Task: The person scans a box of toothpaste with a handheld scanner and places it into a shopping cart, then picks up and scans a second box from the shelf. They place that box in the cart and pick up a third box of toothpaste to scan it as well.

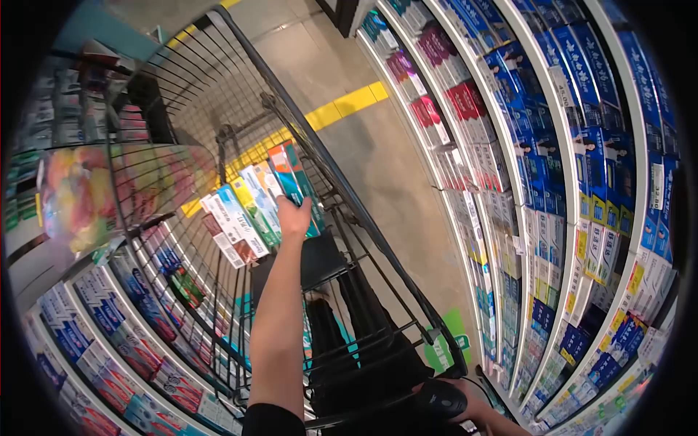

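A row of toothpaste-like boxes stands in the upper part of a black wire shopping cart (331,156). My left hand (294,216) reaches over the cart with its fingers closed on a teal and orange box (283,166) at the right end of the row. White boxes (231,221) and a yellow and green box (254,209) stand to the left of it. At the lower right, my right hand (469,398) is closed at the end of the cart handle (363,408). A dark rounded device (442,398) covers part of that hand, and its fingers are mostly hidden.
Shelves (556,182) packed with boxed goods rise on the right. More shelves (94,320) line the lower left. A clear bag of colourful items (87,189) is beyond the cart's left side. A yellow floor stripe (345,107) crosses the tiled aisle (407,225).
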### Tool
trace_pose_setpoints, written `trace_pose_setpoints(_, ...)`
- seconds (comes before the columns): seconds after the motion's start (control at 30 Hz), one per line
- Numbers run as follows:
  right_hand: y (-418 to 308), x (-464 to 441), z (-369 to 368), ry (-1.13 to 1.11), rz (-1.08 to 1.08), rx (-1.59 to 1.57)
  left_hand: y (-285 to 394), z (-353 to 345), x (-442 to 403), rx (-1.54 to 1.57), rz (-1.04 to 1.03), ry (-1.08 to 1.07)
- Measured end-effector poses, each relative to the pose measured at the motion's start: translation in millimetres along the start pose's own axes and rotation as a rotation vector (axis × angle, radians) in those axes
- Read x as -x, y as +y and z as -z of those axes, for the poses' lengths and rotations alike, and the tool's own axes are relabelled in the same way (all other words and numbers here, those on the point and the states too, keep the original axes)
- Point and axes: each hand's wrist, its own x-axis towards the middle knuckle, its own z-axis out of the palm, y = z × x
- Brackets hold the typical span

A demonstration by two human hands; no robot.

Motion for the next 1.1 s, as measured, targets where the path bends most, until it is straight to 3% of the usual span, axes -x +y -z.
trace_pose_setpoints(0.13, 25, -1, 9, 0.028, 0.218, 0.180, 14, 79, 47, 0.639, -0.070, -0.203)
trace_pose_setpoints(0.23, 23, -2, 5, 0.012, 0.179, 0.151, 27, 144, 108, 0.898, -0.065, -0.173)
trace_pose_setpoints(0.3, 0, -6, 5, -0.019, 0.160, 0.113, 49, 190, 168, 1.184, -0.006, -0.306)
trace_pose_setpoints(0.37, -16, -3, -2, -0.033, 0.082, 0.013, 27, 220, 207, 1.371, 0.109, -0.554)
trace_pose_setpoints(0.53, -19, -4, -10, -0.062, 0.251, 0.154, 13, 271, 328, 1.403, -0.175, -0.551)
trace_pose_setpoints(0.67, -45, 19, -32, -0.018, 0.233, 0.331, -18, 297, 402, 1.618, -0.226, -0.708)
trace_pose_setpoints(0.77, -76, 55, -54, -0.085, 0.357, 0.449, -50, 305, 443, 1.774, -0.281, -0.874)
trace_pose_setpoints(0.8, -83, 67, -63, -0.164, 0.382, 0.225, -59, 306, 452, 1.780, -0.339, -0.933)
trace_pose_setpoints(0.97, -128, 110, -129, -0.253, 0.620, 0.251, -59, 321, 499, 1.635, -0.473, -0.881)
trace_pose_setpoints(1.1, -131, 123, -162, -0.270, 0.604, 0.304, -66, 328, 517, 1.584, -0.532, -0.831)
